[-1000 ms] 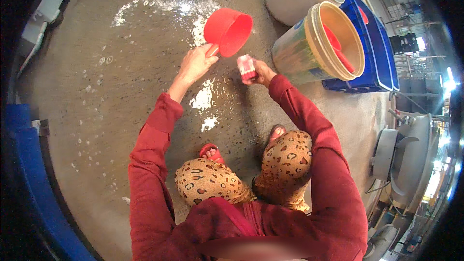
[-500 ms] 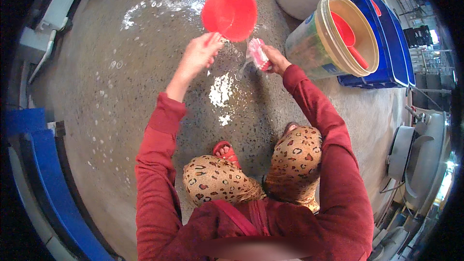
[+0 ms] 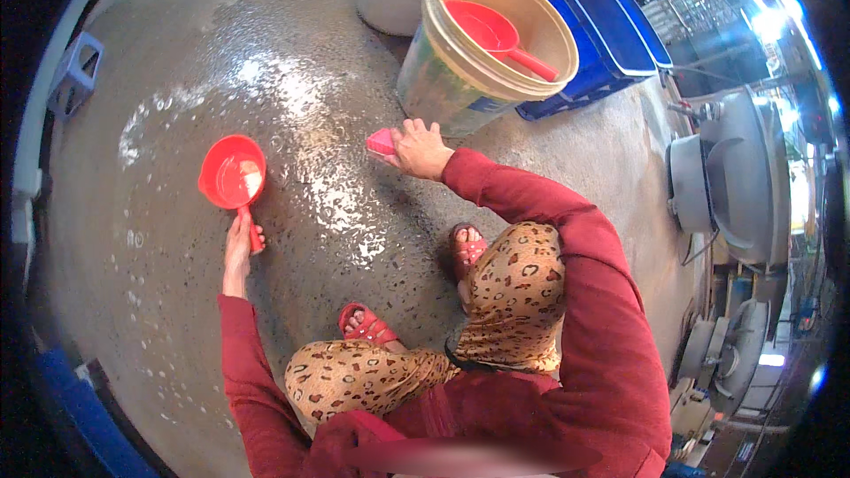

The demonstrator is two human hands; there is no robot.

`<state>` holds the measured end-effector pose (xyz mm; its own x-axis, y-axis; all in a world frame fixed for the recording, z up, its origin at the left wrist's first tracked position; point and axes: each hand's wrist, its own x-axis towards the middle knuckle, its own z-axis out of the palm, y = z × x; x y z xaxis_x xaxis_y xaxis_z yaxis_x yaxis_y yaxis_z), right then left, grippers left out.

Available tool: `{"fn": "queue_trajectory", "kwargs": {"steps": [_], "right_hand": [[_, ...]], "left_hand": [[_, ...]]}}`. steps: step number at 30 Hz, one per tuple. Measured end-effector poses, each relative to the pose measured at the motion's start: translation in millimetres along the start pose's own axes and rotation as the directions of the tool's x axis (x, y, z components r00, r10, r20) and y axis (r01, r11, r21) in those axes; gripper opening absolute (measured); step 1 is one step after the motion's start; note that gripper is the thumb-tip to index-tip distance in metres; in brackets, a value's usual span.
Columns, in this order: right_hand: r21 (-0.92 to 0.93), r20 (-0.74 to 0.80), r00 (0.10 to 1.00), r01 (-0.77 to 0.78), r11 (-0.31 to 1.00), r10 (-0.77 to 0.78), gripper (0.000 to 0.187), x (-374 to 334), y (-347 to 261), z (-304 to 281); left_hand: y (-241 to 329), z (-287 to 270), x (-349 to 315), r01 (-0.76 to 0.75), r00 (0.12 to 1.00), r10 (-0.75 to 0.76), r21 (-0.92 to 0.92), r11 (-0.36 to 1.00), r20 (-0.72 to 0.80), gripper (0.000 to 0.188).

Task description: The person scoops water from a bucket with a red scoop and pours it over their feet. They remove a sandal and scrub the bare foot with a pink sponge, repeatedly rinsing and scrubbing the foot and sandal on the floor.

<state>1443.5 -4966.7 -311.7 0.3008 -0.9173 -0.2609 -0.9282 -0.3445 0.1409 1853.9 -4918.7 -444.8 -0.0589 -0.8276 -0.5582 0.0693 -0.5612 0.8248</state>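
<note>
Looks like a workshop or small factory. Shows in the wet, hard floor (image 3: 186,319), big buckets (image 3: 443,71), blue crates (image 3: 580,31) and bulky grey equipment (image 3: 742,181) along the right.

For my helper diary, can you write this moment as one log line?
left hand: red dipper, gripped by handle | right hand: pink block, gripped | cream bucket: second dipper inside
</note>
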Motion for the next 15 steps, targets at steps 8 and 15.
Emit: {"fn": "queue_trajectory", "kwargs": {"steps": [8, 15], "right_hand": [[0.747, 0.336, 0.938, -0.317, 0.585, 0.079, 0.061, 29, 11, 54], [0.938, 0.328, 0.945, -0.322, 0.129, -0.022, 0.066, 49, 1, 53]], "left_hand": [[181, 102, -54, -0.502, 0.748, 0.664, 0.666, 0.552, 0.012, 0.041], [328, 421, -88, -0.721, 0.562, 0.312, 0.270, 0.638, 0.766, 0.041]]}}
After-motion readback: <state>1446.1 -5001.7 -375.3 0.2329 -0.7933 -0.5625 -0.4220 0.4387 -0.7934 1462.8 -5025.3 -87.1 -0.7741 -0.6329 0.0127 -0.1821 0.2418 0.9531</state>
